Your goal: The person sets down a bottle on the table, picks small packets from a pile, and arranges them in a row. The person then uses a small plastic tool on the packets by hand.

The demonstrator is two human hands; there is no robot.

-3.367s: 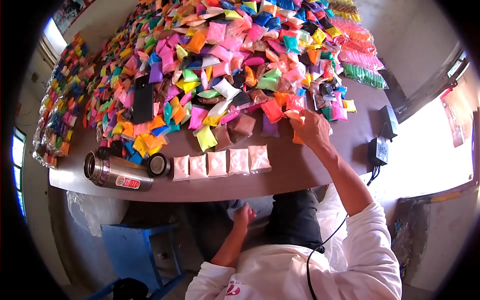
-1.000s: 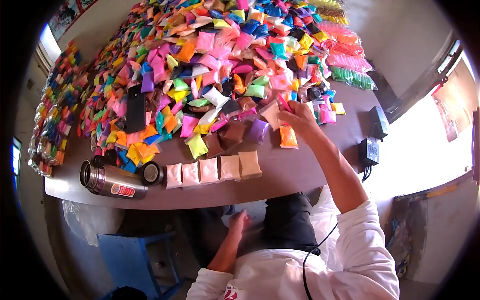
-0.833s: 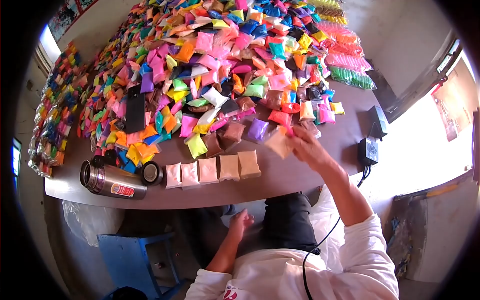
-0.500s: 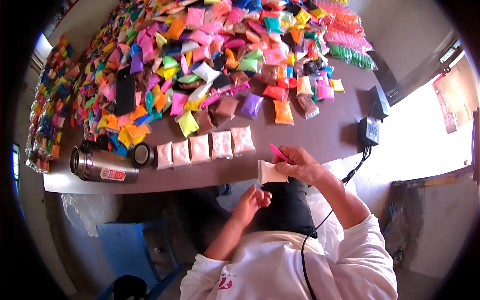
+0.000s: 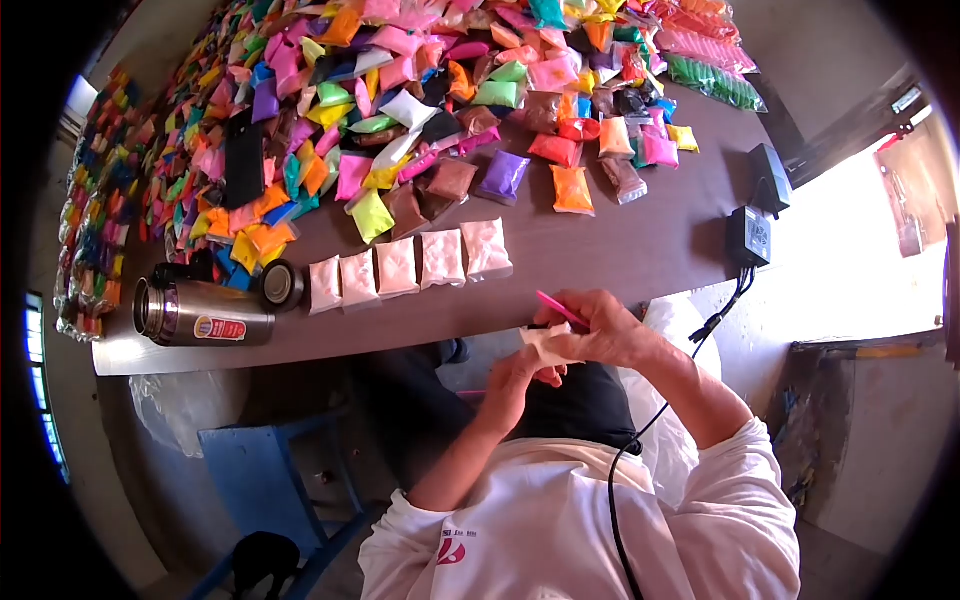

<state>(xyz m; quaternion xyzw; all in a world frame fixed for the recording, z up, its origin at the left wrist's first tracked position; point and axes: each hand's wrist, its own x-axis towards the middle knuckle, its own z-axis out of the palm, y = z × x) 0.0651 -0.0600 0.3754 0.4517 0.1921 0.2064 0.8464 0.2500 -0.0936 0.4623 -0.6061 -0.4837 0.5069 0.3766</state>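
Note:
My right hand (image 5: 608, 330) is closed round a small pale peach packet (image 5: 548, 345), just off the table's front edge. A thin pink stick-like tool (image 5: 560, 308) juts up from between the same hand's thumb and fingers. My left hand (image 5: 518, 378) has its fingers on the packet's left side, pinching it from below; part of that grip is hidden. On the table to the left, several similar pale pink packets (image 5: 397, 268) lie side by side in a row.
A big heap of colourful packets (image 5: 400, 70) covers the table's back and left, with a black phone (image 5: 244, 160) on it. A steel flask (image 5: 205, 312) lies by its round lid (image 5: 281, 285). Black boxes with cables (image 5: 749, 237) stand at the right edge. A blue chair (image 5: 255, 490) is below.
My left hand has moved up and right and now grips the packet, which was only in my right hand before. The view has shifted slightly.

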